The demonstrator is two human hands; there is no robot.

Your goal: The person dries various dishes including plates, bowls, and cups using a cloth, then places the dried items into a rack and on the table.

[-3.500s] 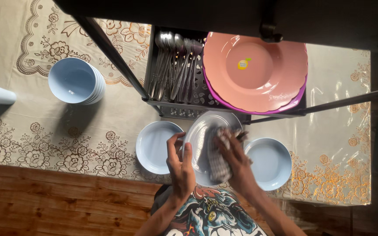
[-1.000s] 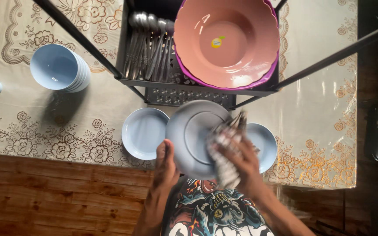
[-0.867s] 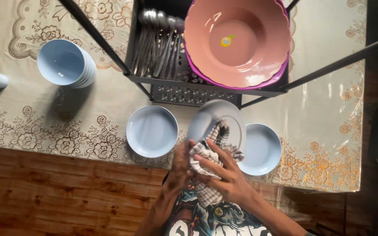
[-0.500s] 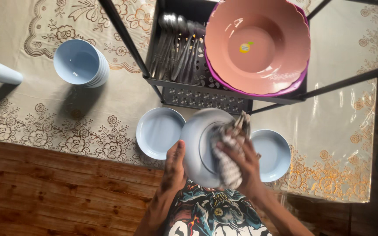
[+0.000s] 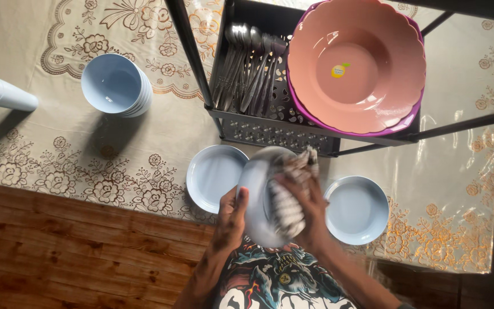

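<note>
Plate-wiping is what both my hands are busy with: the pale blue round plastic plate (image 5: 257,200) is tilted on edge above the table's near side, close to my chest. My left hand (image 5: 231,220) clamps its left rim, thumb across the front and fingers behind it. My right hand (image 5: 310,209) presses a bunched checked cloth (image 5: 290,197) flat against the plate's face, fingers curled around the wad (motion blur hides the details).

Far out past my left hand lies a white cylinder (image 5: 1,91) on its side, then a stack of pale blue bowls (image 5: 115,84) on the beige floral tablecloth (image 5: 58,160). Just beyond my left thumb a second pale blue plate (image 5: 212,174) lies flat. Ahead of both hands stands a black metal rack (image 5: 275,129) with steel spoons (image 5: 247,68) and a big pink scalloped bowl (image 5: 355,66) nested in a purple one (image 5: 410,123). Just right of my right hand a third pale blue plate (image 5: 357,209) lies flat.

As for progress, I judge two plates are set down, whether wiped I can't tell, and one is mid-wipe; nothing shows that more plates are waiting.

Compared with half a second ago, the plate has turned more edge-on and the cloth has slid lower over its face; both flat plates have stayed put.
</note>
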